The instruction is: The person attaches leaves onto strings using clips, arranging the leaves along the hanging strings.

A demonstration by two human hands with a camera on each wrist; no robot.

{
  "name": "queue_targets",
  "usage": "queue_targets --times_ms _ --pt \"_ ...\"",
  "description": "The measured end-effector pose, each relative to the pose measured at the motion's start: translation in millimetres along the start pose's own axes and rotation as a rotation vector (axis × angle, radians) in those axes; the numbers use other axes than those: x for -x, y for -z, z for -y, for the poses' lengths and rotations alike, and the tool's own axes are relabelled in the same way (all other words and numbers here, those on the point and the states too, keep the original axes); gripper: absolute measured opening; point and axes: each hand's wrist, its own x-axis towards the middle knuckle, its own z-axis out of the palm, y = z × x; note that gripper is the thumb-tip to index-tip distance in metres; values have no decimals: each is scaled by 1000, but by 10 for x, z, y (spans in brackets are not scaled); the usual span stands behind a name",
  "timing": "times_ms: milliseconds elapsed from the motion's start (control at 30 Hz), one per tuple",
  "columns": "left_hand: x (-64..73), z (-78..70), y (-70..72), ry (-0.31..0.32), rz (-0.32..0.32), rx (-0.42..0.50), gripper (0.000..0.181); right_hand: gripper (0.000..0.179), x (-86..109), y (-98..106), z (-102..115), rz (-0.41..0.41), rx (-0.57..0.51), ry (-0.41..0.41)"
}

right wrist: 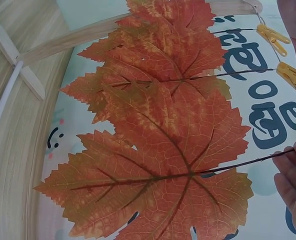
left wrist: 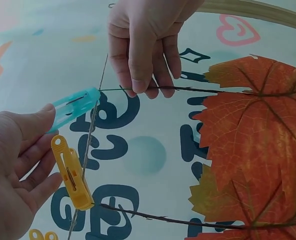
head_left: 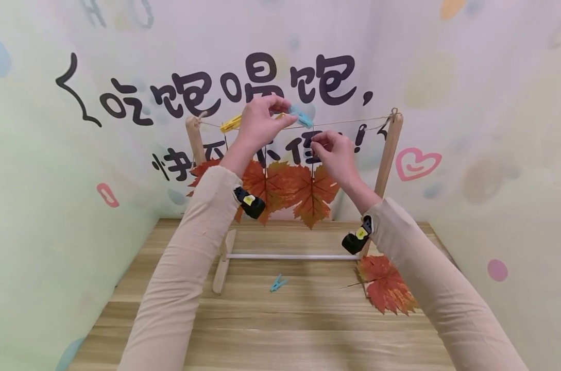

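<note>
My left hand [head_left: 261, 121] pinches a light-blue clothespin [left wrist: 75, 107] by its tail end. The pin's nose is at the twine [left wrist: 90, 132], where the thin stem of a maple leaf [head_left: 311, 198] meets it. Between thumb and fingertips my right hand [head_left: 336, 154] holds that stem just below the twine. Two yellow clothespins [right wrist: 273, 40] clip other leaf stems to the line; the nearer yellow clothespin [left wrist: 73, 172] is beside my left fingers. Several red-orange leaves hang in an overlapping row, the front leaf [right wrist: 153, 175] largest in the right wrist view.
Wooden posts [head_left: 388, 154] hold the twine at both ends, joined low down by a white rod [head_left: 294, 256]. On the wooden table [head_left: 243, 330] lie a spare blue clothespin [head_left: 277, 283] and, at right, another maple leaf [head_left: 386, 286]. A printed cloth wall [head_left: 484, 103] stands behind.
</note>
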Motion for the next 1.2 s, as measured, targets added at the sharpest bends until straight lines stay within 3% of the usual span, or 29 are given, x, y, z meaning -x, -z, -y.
queue_targets --times_ms 533,767,1200 --pt "-16 56 -53 -46 -12 5 23 17 -23 -64 -43 -27 26 22" --pt "-54 49 -94 -74 -19 48 21 16 -33 -70 -9 -43 10 13" --pt "-47 46 -130 -52 -35 76 21 16 -27 -74 -11 -54 24 31"
